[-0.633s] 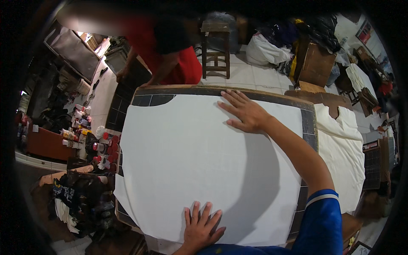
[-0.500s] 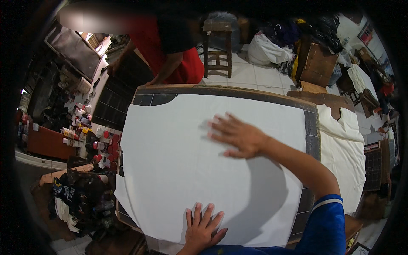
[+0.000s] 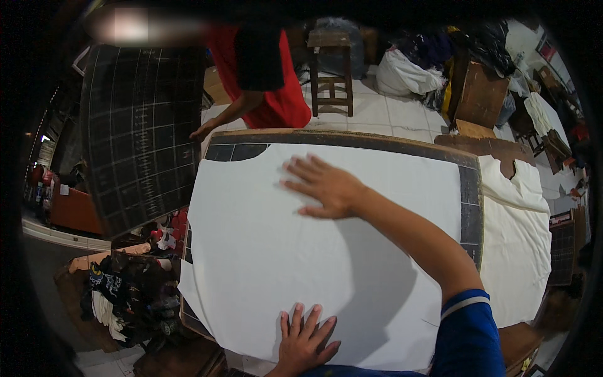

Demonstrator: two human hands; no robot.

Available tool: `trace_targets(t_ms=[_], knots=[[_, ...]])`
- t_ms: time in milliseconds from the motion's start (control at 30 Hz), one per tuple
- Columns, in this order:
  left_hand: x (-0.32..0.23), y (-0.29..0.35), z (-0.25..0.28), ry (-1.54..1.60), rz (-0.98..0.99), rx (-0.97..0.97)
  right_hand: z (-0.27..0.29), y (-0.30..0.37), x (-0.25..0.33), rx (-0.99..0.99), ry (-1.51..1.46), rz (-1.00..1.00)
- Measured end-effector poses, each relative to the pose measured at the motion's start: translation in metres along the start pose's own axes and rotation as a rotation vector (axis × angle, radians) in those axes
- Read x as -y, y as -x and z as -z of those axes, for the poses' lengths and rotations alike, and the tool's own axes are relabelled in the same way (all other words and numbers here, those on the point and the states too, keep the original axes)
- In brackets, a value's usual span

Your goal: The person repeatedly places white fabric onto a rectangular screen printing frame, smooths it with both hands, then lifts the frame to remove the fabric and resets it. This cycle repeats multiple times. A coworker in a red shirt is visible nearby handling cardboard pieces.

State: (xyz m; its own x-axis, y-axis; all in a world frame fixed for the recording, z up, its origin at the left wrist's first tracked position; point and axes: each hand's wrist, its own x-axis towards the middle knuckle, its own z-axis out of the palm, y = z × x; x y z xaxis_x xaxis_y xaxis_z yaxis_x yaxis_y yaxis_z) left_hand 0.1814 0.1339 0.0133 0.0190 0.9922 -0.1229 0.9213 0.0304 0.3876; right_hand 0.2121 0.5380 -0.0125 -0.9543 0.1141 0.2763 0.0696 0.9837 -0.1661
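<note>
A white cut piece of cloth point(image 3: 282, 251) lies spread over a dark board point(image 3: 470, 188) marked with pale grid lines. Its far left corner has a curved cut that bares the board. My left hand point(image 3: 306, 342) rests flat on the cloth at the near edge, fingers spread. Farther off, my right hand point(image 3: 326, 187) reaches across the cloth's far middle with fingers stretched out, palm down on or just over it. Neither hand holds anything.
At the far left, a person in red and black point(image 3: 260, 75) holds a large dark gridded board point(image 3: 144, 125) tilted up. White fabric point(image 3: 512, 232) lies to the right of my board. A wooden stool point(image 3: 331, 75) stands behind; dark clothes point(image 3: 125, 295) are heaped at the left.
My right hand has slid farther away and to the left over the cloth; my left hand stays on it. The other person has raised the gridded board at the left.
</note>
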Motion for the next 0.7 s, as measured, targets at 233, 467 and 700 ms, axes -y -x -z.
trace_targets(t_ms=[233, 467, 700], knots=[[-0.003, 0.001, 0.002, -0.002, 0.023, 0.040, -0.021, -0.045, 0.007, -0.033, -0.062, -0.064], [0.002, 0.002, -0.002, 0.037, 0.010, 0.001, -0.024, -0.046, 0.022, -0.050, 0.066, -0.168], [0.007, 0.004, -0.002, 0.036, -0.044, 0.005, 0.035, 0.083, 0.047, 0.073, 0.052, -0.215]])
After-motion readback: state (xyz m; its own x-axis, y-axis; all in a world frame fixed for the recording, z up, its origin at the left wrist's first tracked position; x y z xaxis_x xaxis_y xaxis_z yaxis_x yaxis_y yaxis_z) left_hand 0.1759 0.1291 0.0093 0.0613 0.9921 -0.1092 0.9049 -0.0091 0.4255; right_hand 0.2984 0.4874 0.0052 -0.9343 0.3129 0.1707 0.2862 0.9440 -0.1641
